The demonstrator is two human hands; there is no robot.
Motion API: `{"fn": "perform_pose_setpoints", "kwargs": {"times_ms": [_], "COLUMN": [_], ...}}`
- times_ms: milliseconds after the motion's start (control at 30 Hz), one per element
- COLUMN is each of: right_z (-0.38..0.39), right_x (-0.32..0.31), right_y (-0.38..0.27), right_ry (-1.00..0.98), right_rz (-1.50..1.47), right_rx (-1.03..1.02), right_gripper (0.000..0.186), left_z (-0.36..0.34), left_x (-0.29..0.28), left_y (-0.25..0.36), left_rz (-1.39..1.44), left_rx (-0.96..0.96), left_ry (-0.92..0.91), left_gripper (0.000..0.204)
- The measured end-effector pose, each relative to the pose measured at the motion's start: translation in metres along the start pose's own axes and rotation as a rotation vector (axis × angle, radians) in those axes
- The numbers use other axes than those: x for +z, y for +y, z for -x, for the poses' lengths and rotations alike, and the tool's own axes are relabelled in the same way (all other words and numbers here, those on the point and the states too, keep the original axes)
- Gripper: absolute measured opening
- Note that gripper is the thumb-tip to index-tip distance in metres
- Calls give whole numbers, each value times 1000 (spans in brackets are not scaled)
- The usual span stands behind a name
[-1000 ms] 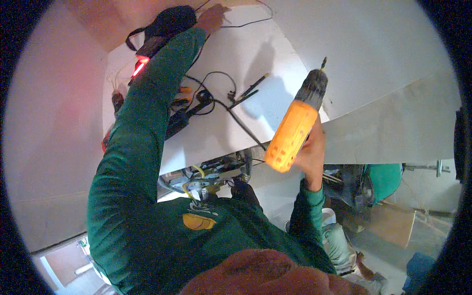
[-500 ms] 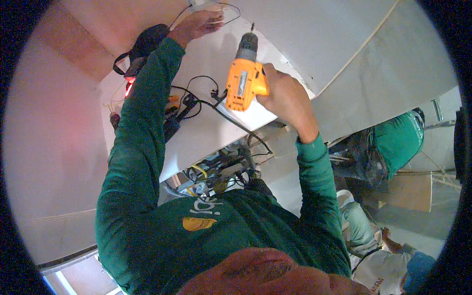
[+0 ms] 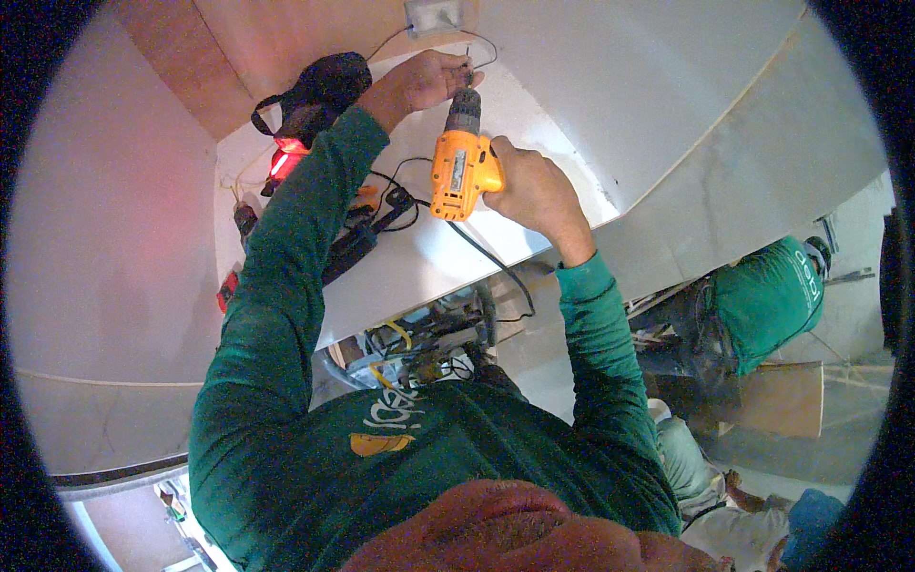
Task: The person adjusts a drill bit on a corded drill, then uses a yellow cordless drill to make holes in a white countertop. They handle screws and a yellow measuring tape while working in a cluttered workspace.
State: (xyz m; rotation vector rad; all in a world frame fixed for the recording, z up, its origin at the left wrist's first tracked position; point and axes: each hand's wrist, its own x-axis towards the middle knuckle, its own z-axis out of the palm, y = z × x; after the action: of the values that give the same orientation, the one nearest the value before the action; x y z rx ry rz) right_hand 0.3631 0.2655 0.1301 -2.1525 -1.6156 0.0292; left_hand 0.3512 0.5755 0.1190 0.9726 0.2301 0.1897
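An orange and black cordless drill [image 3: 457, 173] points away from me, its chuck toward the back wall. My right hand [image 3: 539, 197] is wrapped round its handle. At the drill's tip, the fingers of my left hand [image 3: 431, 80] are pinched together beside a thin dark piece. Whether that piece is a bit or a screw is too small to tell. Just beyond my left fingers is a wall box [image 3: 434, 16] with a thin dark wire coming from it.
A black bag [image 3: 324, 91] and a glowing red light [image 3: 282, 162] lie left of my left forearm. Black cables and a dark tool [image 3: 355, 250] rest on the white surface [image 3: 419, 272]. Tools and cables lie below its edge. Two other people are at the right, one in a green shirt [image 3: 770, 300].
My left hand and the drill have come together, with the left fingers now at the drill's tip. The view has shifted, showing more of the wall box.
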Motion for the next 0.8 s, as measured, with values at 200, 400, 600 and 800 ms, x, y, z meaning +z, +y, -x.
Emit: {"fn": "perform_pose_setpoints", "kwargs": {"times_ms": [200,400,600,800], "right_z": [-5,-7,-9,-11], "right_x": [0,4,15,21], "right_y": [2,9,18,27], "right_ry": [-18,-24,-3,0], "right_rz": [-10,0,-35,-15], "right_rx": [1,-5,-16,-37], "right_gripper": [46,51,52,50], "left_z": [-3,-6,-9,-5], "left_x": [2,6,1,-10], "left_y": [-8,-16,-26,-32], "left_rz": [-35,-55,-65,-588], "left_rx": [9,39,88,215], "left_ry": [14,61,79,21], "left_gripper": [21,25,25,35]}}
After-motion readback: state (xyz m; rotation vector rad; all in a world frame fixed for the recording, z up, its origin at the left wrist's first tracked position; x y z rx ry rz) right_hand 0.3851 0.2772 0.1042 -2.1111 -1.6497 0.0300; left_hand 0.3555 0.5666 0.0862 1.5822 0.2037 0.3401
